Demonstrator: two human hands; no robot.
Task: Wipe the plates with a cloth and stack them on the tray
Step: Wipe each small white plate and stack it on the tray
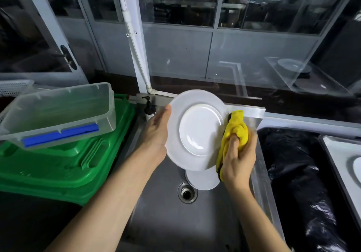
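Left hand (156, 132) grips one plate (199, 130), right hand (239, 160) clutches one cloth (235, 128); second plate (203, 180) lies below.

Clear tub (58, 113) (blue latch (60, 134)) atop green crate (64, 165); beside them a pump bottle (149, 109), perhaps soap.

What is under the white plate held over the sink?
Another white plate rests in the sink near the drain. The held plate covers its far part, so anything else there is hidden.
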